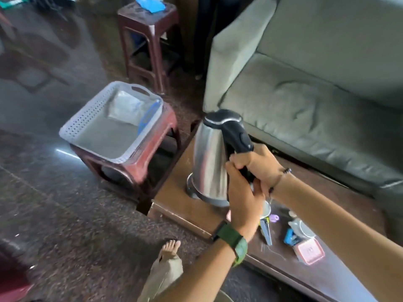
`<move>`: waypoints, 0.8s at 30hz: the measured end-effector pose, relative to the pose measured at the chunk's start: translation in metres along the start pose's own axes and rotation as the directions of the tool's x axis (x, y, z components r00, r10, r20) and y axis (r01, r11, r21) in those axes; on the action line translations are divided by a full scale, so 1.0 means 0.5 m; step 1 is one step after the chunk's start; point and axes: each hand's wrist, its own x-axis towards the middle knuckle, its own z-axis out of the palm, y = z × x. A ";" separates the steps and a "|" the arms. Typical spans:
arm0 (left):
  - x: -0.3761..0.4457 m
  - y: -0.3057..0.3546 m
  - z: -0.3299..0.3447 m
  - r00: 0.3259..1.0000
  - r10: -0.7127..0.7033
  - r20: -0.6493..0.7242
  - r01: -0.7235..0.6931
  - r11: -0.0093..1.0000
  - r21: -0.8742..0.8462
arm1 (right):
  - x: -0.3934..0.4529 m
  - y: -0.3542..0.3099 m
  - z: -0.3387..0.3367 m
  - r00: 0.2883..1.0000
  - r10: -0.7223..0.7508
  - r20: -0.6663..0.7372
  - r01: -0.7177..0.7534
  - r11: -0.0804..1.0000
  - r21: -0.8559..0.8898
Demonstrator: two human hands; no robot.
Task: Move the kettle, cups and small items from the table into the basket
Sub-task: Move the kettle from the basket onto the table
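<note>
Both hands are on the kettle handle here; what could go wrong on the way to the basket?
1. The kettle is tilted on its base; the base could drag off the table.
2. The basket overhangs a small stool, so a heavy landing may tip it.

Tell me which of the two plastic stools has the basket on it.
The nearer stool, reddish and right beside the table, carries the white basket. The farther stool, darker and by the sofa's arm, holds only something blue.
</note>
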 end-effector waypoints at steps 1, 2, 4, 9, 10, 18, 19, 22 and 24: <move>-0.027 -0.005 0.024 0.999 -0.032 0.034 0.032 0.999 0.020 | -0.014 0.026 -0.023 0.999 0.028 -0.019 -0.028 1.000 0.008; -0.054 -0.008 0.046 0.996 -0.065 0.067 0.064 0.998 0.020 | -0.026 0.051 -0.044 0.998 0.053 -0.031 -0.053 0.999 0.013; -0.101 -0.014 0.084 0.985 -0.110 0.131 0.117 0.992 -0.046 | -0.047 0.096 -0.083 0.992 0.111 -0.065 -0.111 0.994 0.010; -0.176 -0.072 0.159 0.940 -0.229 0.254 0.225 0.973 0.043 | -0.070 0.185 -0.146 0.958 0.242 -0.152 -0.255 0.964 -0.077; -0.183 -0.078 0.165 0.925 -0.252 0.284 0.243 0.968 0.069 | -0.070 0.194 -0.152 0.954 0.256 -0.156 -0.274 0.956 -0.107; -0.177 -0.090 0.164 0.890 -0.319 0.326 0.283 0.947 0.152 | -0.033 0.239 -0.157 0.901 0.399 -0.173 -0.420 0.902 -0.105; -0.171 -0.091 0.162 0.886 -0.326 0.330 0.291 0.945 0.150 | -0.025 0.240 -0.155 0.892 0.415 -0.176 -0.437 0.893 -0.107; -0.148 -0.090 0.156 0.865 -0.342 0.366 0.306 0.939 0.155 | -0.007 0.234 -0.147 0.881 0.432 -0.193 -0.453 0.887 -0.086; -0.135 -0.087 0.158 0.846 -0.370 0.384 0.328 0.929 0.173 | 0.006 0.231 -0.146 0.882 0.426 -0.202 -0.447 0.892 -0.072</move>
